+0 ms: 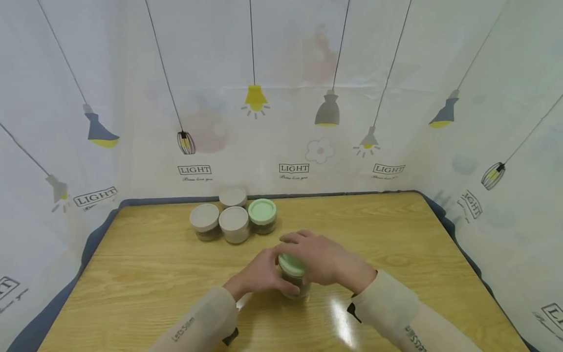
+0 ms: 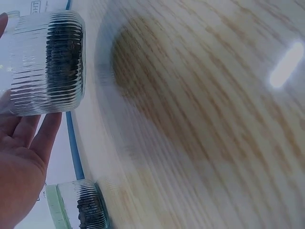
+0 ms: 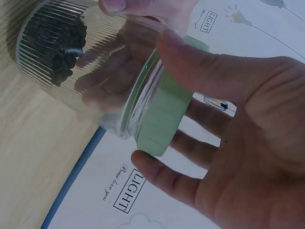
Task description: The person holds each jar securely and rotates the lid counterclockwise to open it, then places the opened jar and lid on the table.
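Observation:
A ribbed glass jar point(image 3: 105, 71) with dark pieces point(image 3: 55, 47) in its base is in front of me, over the table. My left hand point(image 1: 261, 274) grips the glass body, its thumb across the near side. From above, my right hand point(image 1: 321, 256) holds the pale green lid point(image 3: 167, 112), thumb on one side and fingers around the other. The lid point(image 1: 291, 265) is at the jar's mouth; whether it is screwed tight I cannot tell. In the left wrist view the jar's ribbed base point(image 2: 66, 62) shows side-on.
At the back left of the wooden table point(image 1: 154, 274) stand several lidded jars: one with a green lid point(image 1: 262, 211), others with whitish lids point(image 1: 204, 217). A printed cloth point(image 1: 281, 132) with lamp drawings hangs behind and at both sides.

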The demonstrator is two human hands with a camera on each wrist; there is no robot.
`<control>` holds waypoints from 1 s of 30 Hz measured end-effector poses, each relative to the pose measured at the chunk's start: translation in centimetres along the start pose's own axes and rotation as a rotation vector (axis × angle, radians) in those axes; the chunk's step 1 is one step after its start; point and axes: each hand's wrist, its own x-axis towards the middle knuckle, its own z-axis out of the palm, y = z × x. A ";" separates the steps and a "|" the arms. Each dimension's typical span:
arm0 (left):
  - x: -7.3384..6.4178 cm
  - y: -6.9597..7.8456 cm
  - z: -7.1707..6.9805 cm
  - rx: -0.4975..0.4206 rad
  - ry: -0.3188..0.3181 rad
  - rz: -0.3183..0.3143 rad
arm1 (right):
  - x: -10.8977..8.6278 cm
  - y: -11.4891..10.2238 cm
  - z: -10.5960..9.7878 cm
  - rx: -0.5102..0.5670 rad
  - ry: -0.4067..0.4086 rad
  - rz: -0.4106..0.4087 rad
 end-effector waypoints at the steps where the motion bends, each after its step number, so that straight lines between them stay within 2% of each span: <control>1: 0.1 0.0 0.0 0.004 0.000 0.010 | 0.0 -0.1 -0.1 0.004 -0.002 0.018; 3: 0.2 0.0 -0.1 0.016 0.000 0.037 | -0.1 -0.2 -0.2 0.008 0.006 0.079; 7: 0.4 0.1 0.0 0.054 0.000 0.066 | -0.1 -0.8 -0.1 -0.047 0.072 0.227; 11: 0.4 0.3 0.2 0.078 -0.009 0.028 | 0.0 -1.5 0.3 -0.096 0.130 0.347; 15: 0.4 0.3 0.2 0.104 -0.011 0.007 | 0.1 -1.8 0.7 -0.082 0.174 0.400; 18: 0.3 0.3 0.1 0.107 0.000 0.008 | 0.3 -1.8 0.8 -0.056 0.168 0.401; 22: 0.3 0.3 0.1 0.066 0.008 0.015 | 0.5 -1.8 0.7 -0.027 0.114 0.369; 26: 0.3 0.2 0.2 0.033 -0.005 0.022 | 0.7 -1.4 0.5 0.007 0.083 0.302; 30: 0.2 0.2 0.3 0.021 -0.028 0.005 | 0.6 -1.0 0.3 0.043 0.065 0.199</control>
